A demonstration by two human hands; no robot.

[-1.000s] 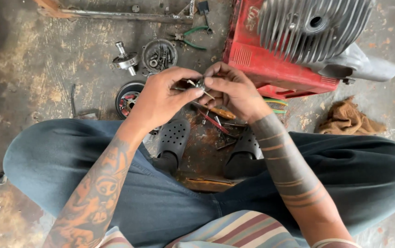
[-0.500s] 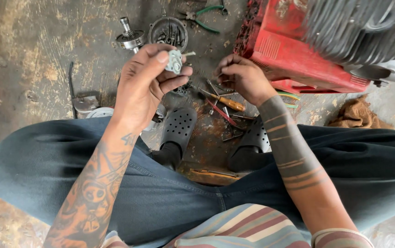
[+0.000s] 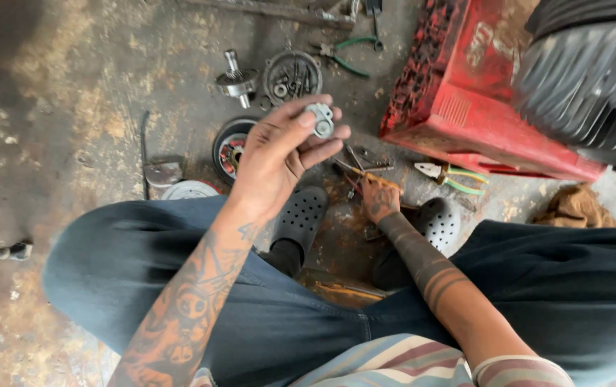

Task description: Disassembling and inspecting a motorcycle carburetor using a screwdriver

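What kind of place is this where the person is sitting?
Probably a small engine repair workshop, worked at floor level. A stained, rusty concrete floor carries scattered tools, such as green-handled pliers, beside a red engine housing with grey cooling fins. The left hand holds a small grey metal part.

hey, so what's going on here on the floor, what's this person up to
A person squats on a stained concrete floor among scattered machine parts. The left hand holds up a small grey metal part in its fingertips. The right hand reaches down to a cluster of small tools lying between the feet. Nearby lie a gear shaft, a round tray of small parts, green-handled pliers and a red machine housing bearing a finned cylinder.
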